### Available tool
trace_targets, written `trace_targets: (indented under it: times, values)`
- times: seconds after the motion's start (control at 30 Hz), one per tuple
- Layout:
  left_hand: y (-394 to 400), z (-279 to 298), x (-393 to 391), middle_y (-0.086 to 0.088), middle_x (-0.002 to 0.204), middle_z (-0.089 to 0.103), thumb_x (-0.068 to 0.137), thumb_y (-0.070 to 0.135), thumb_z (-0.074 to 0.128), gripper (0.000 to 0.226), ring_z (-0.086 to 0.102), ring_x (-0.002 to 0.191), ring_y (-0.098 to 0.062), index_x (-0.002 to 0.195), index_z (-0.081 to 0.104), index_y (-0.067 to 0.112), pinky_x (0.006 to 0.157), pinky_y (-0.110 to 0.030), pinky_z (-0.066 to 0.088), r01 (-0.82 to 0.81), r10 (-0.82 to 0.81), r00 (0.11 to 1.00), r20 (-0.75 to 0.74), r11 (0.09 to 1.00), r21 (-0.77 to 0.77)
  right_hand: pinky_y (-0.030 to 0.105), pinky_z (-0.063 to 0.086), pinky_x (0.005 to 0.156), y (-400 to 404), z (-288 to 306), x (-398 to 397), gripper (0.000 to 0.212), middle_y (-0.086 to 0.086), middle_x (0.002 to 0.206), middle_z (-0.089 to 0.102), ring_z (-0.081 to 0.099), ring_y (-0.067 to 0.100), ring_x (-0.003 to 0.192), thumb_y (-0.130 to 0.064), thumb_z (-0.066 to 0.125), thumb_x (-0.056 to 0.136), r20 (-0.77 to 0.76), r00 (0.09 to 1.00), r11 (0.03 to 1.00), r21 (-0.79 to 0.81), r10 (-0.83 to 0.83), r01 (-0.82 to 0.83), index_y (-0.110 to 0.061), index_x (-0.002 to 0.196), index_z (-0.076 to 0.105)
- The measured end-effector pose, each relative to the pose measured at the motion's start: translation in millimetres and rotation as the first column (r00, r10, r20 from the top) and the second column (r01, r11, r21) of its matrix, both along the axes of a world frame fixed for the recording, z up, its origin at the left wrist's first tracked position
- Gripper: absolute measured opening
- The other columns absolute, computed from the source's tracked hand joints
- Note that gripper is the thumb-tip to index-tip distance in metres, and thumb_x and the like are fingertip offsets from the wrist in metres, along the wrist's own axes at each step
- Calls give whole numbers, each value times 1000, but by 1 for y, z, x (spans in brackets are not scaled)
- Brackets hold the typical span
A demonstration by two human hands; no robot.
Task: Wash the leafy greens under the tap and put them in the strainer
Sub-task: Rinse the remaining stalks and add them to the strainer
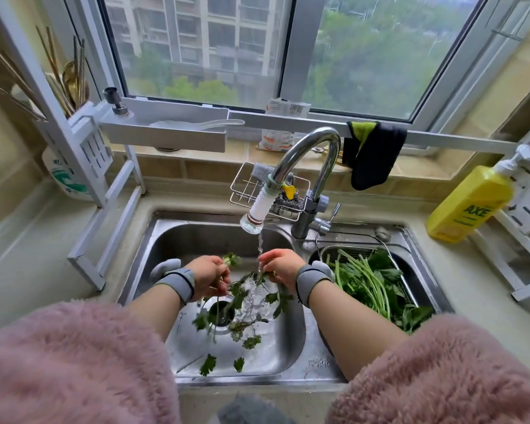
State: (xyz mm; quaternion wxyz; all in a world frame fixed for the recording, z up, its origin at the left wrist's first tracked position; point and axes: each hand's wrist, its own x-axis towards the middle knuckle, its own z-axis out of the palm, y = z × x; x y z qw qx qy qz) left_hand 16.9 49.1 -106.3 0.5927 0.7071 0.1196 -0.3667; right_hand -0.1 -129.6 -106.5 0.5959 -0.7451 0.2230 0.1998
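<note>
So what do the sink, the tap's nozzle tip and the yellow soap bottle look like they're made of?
Sink: most likely stainless steel, with a brushed grey sheen and soft reflections. Tap's nozzle tip: seemingly plastic, a matte white ribbed sleeve ending in a clear end piece, unlike the shiny chrome-looking spout above it. Yellow soap bottle: apparently glossy opaque plastic, with a white pump on top.

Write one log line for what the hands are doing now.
left hand: holds greens | right hand: holds greens | tap: running | strainer: part-filled
</note>
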Motion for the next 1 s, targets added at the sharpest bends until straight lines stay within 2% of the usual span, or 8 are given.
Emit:
trace_targets:
  times: [0.13,0.27,0.53,0.67,0.73,0.83,0.93,1.0]
  values:
    - [-2,4,2,-11,66,49,102,7,31,32,38,48,-14,74,47,5,46,-23,42,-18,18,999,33,1000,-2,20,40,53,1,2,-1,37,5,72,56,48,13,62,19,34,83,18,1000,1000,-5,11,-11,-7,77,60]
    - [1,8,1,-11,69,54,102,8,29,32,37,52,-15,80,51,4,55,-25,38,0,1,1000,31,999,-43,22,51,62,-1,5,-1,43,8,77,52,52,15,65,24,30,84,0,999,998,43,-54,54,8,112,59]
    - [4,8,2,-4,69,67,98,-2,33,31,50,51,-11,96,61,12,50,-19,39,87,-82,996,38,984,-158,13,37,37,0,18,-5,47,11,80,55,48,10,53,19,28,84,-9,987,986,51,-161,161,2,112,62]
    - [0,11,4,-3,66,68,97,-5,35,30,48,49,-10,99,61,12,44,-16,37,143,-136,989,53,974,-177,22,30,53,5,18,-4,24,2,78,62,49,9,64,-27,46,96,-69,989,980,146,-128,137,-11,99,64]
    - [-4,13,3,-2,66,68,96,-6,36,30,49,47,-8,99,61,11,43,-16,38,178,-171,984,57,968,-179,29,38,70,4,17,0,39,3,103,61,55,14,88,-48,43,94,-76,996,995,91,-38,45,-16,103,64]
    - [-10,15,2,-4,73,66,94,-9,39,31,49,51,-9,103,61,9,46,-18,39,249,-241,967,82,963,-100,37,39,93,5,16,1,51,4,133,48,43,23,124,-50,50,91,-65,998,999,51,-9,13,-11,122,58]
    - [-14,15,0,-2,71,59,91,-11,43,31,45,54,-10,95,61,15,51,-21,36,315,-319,936,146,948,51,29,42,70,5,11,1,30,5,113,61,51,21,98,-40,67,82,-12,1000,997,67,25,-24,-19,104,65]
    - [-15,16,-1,0,66,57,90,-11,45,31,44,54,-10,90,61,15,50,-19,36,348,-361,915,178,932,100,36,48,79,5,9,2,14,3,93,65,56,21,93,-21,74,78,41,998,997,64,48,-50,-22,89,66]
